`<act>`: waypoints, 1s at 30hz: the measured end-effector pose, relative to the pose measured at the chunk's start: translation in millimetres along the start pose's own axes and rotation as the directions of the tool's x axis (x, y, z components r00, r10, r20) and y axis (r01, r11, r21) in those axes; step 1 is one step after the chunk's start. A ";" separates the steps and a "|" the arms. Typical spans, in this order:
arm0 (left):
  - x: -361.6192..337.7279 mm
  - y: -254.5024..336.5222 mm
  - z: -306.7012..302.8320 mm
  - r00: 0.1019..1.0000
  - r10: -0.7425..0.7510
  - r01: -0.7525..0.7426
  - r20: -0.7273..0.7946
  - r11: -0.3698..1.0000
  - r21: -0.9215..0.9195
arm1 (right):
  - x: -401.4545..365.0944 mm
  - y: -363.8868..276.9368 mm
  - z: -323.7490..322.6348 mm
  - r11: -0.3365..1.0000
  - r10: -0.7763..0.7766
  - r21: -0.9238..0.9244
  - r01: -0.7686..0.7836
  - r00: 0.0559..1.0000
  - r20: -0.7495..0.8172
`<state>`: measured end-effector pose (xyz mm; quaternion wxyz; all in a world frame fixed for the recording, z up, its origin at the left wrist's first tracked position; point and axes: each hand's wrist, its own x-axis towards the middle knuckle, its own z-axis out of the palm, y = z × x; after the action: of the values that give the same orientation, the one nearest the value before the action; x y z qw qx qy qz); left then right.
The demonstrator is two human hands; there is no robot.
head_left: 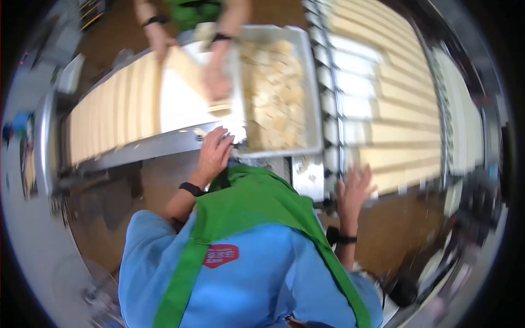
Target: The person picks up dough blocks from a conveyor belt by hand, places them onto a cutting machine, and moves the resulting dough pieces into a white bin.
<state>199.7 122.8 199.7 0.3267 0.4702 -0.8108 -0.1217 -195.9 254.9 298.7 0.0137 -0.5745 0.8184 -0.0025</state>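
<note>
My left hand (214, 153) is at the metal front edge (180, 138) of the left belt, fingers a little apart, with nothing visible in it. Over the near left corner of the right conveyor, my right hand (355, 188) is spread and blurred, close to the pale dough strips (407, 139); contact cannot be made out. Between the two belts stands a white tub (313, 101) holding many small pale dough pieces (276, 104). On the left belt lies a row of long dough strips (115, 109).
Across from me, a person in a green apron (194, 13) has both hands at a loose dough strip (188, 71) over the white belt surface (175, 104). A dark toothed chain (330, 104) runs along the right conveyor's side. Brown floor (404, 224) shows below.
</note>
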 end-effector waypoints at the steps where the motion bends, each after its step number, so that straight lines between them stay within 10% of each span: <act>1: -9.9 -4.0 -12.1 0.987 -0.111 0.117 -0.114 0.992 0.043 | 10.2 -17.0 -6.5 0.998 -0.055 0.025 0.058 0.994 -0.094; 6: -52.7 -66.5 -36.1 0.475 -0.690 0.828 -0.547 0.560 0.013 | 93.8 -147.2 -11.2 0.757 -0.468 0.374 0.536 0.844 -0.261; 12: -42.0 -131.0 -61.6 0.212 -0.806 0.866 -0.553 0.417 -0.275 | 182.6 -362.4 25.2 0.277 -0.856 0.540 0.795 0.460 -0.237; 15: -22.3 -142.3 -80.1 0.302 -0.814 0.865 -0.496 0.452 -0.216 | 220.8 -481.4 46.3 0.201 -0.909 0.490 0.848 0.348 -0.230; 20: -6.5 -141.8 -88.8 0.243 -0.881 0.919 -0.406 0.342 -0.193 | 285.9 -611.3 105.5 0.330 -0.881 0.379 0.865 0.426 -0.205; 30: -5.7 -138.3 -96.5 0.286 -0.901 0.890 -0.327 0.376 -0.258 | 297.5 -683.8 113.1 0.600 -0.800 0.142 0.787 0.590 0.109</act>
<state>358.3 65.1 200.7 0.3725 0.8514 -0.3164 -0.1903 348.8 -256.0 193.4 0.0998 -0.8760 0.4719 0.0060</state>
